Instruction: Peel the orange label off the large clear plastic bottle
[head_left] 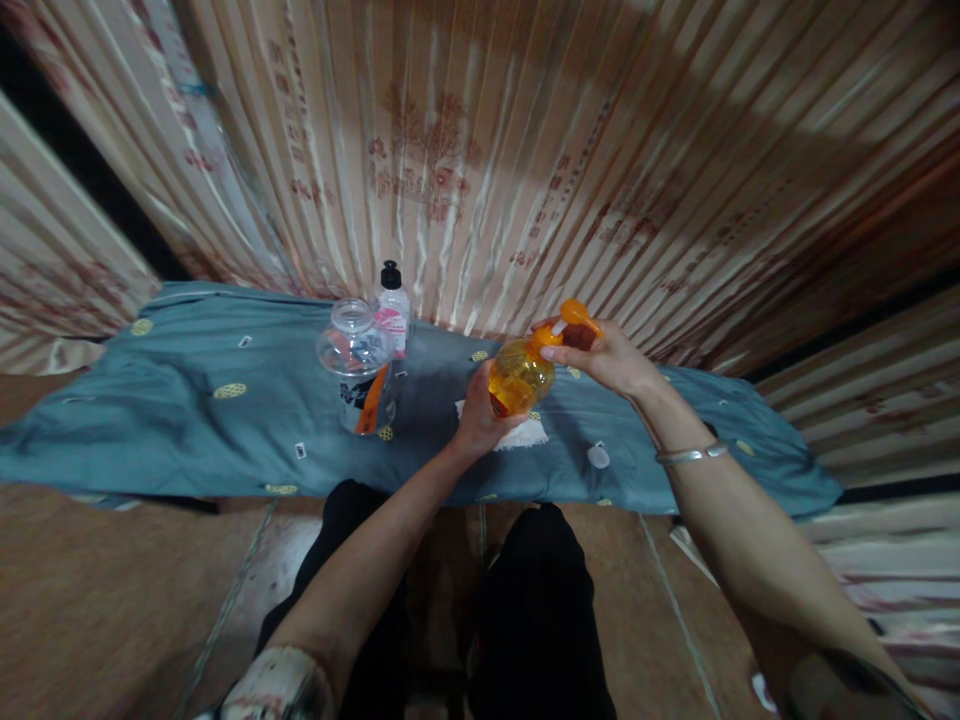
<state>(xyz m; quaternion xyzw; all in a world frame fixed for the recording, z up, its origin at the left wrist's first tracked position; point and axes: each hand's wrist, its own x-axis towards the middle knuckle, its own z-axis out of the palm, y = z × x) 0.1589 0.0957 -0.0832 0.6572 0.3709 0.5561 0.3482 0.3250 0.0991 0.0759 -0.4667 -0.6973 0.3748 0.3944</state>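
Over a teal-covered worktop [187, 440], the left hand [480, 415] has its grip round an amber bottle [520, 376]; the right hand [606, 356] holds its orange pump [577, 314], apparently by the collar [543, 341]. Leftward stands a clear jar [356, 362], a black-capped bottle [394, 312] behind.

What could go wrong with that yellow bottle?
The yellow bottle is tilted, so it might slip from the left hand. If the right hand loosens the orange pump, liquid could spill onto the cloth. A stray elbow might topple the clear jar.
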